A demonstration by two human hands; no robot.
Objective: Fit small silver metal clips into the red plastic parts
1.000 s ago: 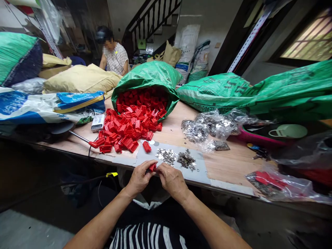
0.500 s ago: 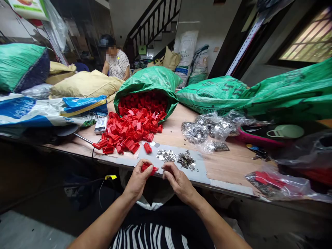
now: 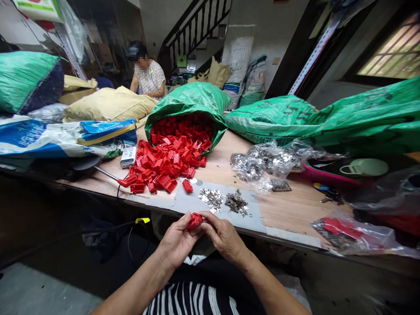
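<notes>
A small red plastic part (image 3: 194, 220) is held just off the table's front edge. My left hand (image 3: 179, 240) grips it from the left and below, thumb on its side. The fingers of my right hand (image 3: 223, 234) are pinched at its right end; whatever they hold there is too small to make out. Beyond my hands, a pile of shiny flat metal pieces (image 3: 211, 199) and a darker metal pile (image 3: 236, 202) lie on a grey sheet (image 3: 189, 203). One loose red part (image 3: 187, 186) sits at the sheet's back left, beside the large heap of red parts (image 3: 167, 162).
A green sack (image 3: 193, 96) lies open behind the heap. Clear bags of metal pieces (image 3: 247, 166) lie right of centre, near a pink tray (image 3: 328, 178) with a pale green cup lid (image 3: 369, 166). Across the table sits a person (image 3: 151, 78).
My hands have come together at the red part, which is now turned and slightly lower. My right fingers, apart from it before, now meet its right end.
</notes>
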